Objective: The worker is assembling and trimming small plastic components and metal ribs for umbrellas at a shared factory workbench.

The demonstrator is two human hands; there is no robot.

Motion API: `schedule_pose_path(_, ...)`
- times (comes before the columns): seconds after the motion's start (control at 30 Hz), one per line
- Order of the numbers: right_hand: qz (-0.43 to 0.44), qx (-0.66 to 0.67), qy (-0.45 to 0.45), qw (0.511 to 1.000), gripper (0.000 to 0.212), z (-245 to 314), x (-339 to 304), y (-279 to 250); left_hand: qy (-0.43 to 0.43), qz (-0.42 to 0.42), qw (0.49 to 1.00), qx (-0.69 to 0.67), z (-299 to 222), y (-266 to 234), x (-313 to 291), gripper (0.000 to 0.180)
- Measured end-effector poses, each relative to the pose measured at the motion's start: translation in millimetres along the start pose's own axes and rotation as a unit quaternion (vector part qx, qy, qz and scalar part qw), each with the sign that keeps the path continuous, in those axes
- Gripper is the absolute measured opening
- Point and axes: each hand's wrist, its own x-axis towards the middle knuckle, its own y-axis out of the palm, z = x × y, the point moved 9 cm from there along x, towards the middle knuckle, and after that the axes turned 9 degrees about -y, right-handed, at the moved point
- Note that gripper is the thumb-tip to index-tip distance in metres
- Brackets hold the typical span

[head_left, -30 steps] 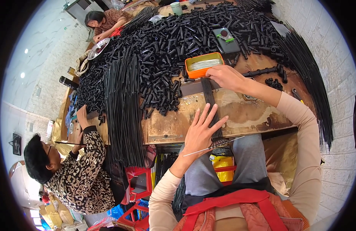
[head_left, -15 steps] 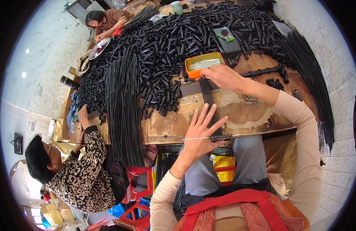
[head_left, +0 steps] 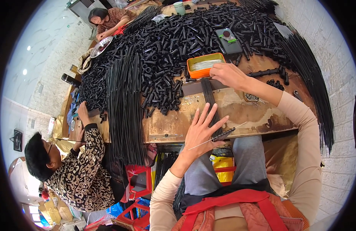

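A flat row of thin black rods (head_left: 208, 91) lies on the wooden table in front of me. My left hand (head_left: 203, 131) rests flat across the near part of the row, fingers spread. By its thumb, a thin pale pin (head_left: 200, 145) slants across the rods' near ends, past their black tips (head_left: 225, 133) at the table edge. Beside the rods' far end, my right hand (head_left: 228, 75) has its fingers pinched together; what they hold, if anything, is hidden. It is close to an orange box (head_left: 201, 73) containing many thin, pale pins (head_left: 206, 64).
Black tubular pieces (head_left: 162, 57) cover the far table. Long black rods lie in a bundle (head_left: 124, 104) on the left and another (head_left: 310, 77) on the right. A phone (head_left: 231, 45) lies behind the box. One person (head_left: 76, 169) works at left, another (head_left: 108, 23) farther back.
My right hand has shifted slightly right, away from the box's front. The pin by my left hand has tilted, its right end now higher and showing beyond the black tips.
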Motion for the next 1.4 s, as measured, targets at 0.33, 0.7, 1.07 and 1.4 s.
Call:
schedule_pose_path(0.33,-0.015,-0.043,-0.022,0.999,0.012,9,6,6,-0.008,0.003,1.0,-0.001,2,0,1,0.097)
schedule_pose_path(0.7,-0.048,-0.072,0.006,0.996,0.01,13,0,-4,-0.013,-0.005,1.0,-0.027,3,-3,0,0.101)
schedule_pose_path(1.07,-0.002,-0.059,-0.015,0.998,0.009,15,-2,2,-0.002,-0.026,0.999,-0.047,3,-5,-3,0.091)
schedule_pose_path(1.4,-0.061,0.001,-0.001,0.998,0.01,11,2,-7,-0.003,-0.033,0.999,-0.031,0,-6,0,0.092)
